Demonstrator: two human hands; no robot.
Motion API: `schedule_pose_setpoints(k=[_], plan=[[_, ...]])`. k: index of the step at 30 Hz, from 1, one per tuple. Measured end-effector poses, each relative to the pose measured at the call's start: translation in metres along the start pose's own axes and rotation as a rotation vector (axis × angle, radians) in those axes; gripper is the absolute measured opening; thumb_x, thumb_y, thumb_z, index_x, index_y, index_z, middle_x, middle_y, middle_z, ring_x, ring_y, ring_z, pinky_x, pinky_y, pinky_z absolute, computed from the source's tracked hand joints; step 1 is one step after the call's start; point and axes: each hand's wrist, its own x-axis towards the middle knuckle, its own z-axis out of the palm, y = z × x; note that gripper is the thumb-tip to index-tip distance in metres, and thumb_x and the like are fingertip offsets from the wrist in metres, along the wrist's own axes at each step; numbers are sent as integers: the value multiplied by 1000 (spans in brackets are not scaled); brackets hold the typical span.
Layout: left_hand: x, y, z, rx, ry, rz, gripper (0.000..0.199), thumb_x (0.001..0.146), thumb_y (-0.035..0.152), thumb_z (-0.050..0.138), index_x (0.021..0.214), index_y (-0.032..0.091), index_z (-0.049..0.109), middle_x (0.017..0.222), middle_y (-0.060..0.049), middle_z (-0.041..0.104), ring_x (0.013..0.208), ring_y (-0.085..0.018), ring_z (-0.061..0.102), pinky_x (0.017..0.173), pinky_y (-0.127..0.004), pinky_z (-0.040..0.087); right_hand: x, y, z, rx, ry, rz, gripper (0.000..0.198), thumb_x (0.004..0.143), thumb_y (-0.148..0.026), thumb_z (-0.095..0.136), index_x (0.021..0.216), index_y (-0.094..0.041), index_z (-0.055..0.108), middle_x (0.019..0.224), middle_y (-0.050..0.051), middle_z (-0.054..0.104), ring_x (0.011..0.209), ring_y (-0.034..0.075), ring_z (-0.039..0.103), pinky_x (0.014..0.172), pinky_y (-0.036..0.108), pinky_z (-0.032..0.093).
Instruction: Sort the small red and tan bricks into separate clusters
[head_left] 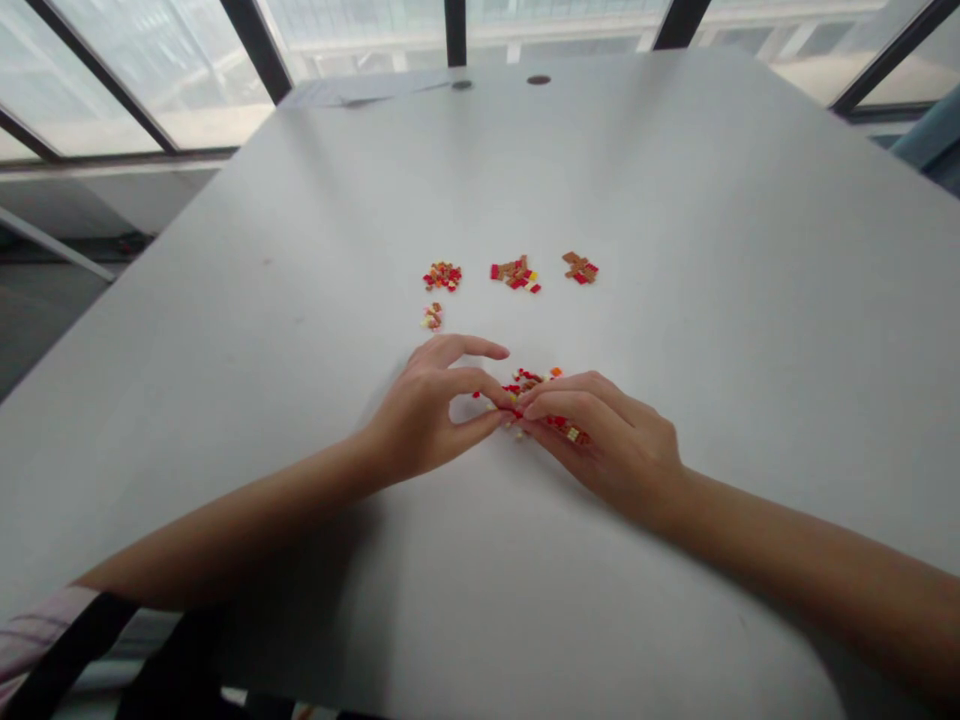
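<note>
I am seeing left hand (435, 405) and right hand (615, 440) meeting at the fingertips, grip unclear to me, over a heap of tiny angular pieces (529, 381) they are partly hiding. Just beyond the left, a small cluster (433, 318) is lying; farther, three piles (514, 271) are resting on smooth white table (712, 250).

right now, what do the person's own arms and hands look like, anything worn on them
The bare left hand and bare right hand show no glove, ring or watch. Both bare forearms are slim. By the left one, a pale cloth sleeve shows thin darker lines; no right sleeve is visible.
</note>
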Motion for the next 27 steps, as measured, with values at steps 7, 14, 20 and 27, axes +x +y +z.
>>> schedule_pose_setpoints(k=[7,14,20,27], plan=[[3,-5,-6,74,51,-39,4,85,22,71,83,23,74,121,-7,70,111,-23,67,105,-46,46,0,5,-2,-40,10,8,22,90,-11,67,106,-24,57,96,3,77,84,15,72,76,30,58],[4,-36,-16,379,265,-241,3,79,22,74,78,25,75,116,-4,73,111,-27,66,104,-51,44,-6,7,-18,-249,19,83,10,92,-14,63,95,-22,58,90,1,78,77,15,72,79,34,48],[1,-49,-17,463,325,-344,2,80,25,74,80,26,76,114,-5,73,110,-28,66,103,-52,46,-12,9,-24,-276,-51,83,5,93,-17,61,92,-22,61,96,2,78,82,17,72,82,37,45],[1,-51,-17,439,300,-336,6,83,26,72,86,26,77,115,-7,72,111,-27,65,103,-50,47,-15,11,-26,-285,-142,47,9,95,-24,60,96,-23,69,111,7,76,97,21,70,96,44,44]])
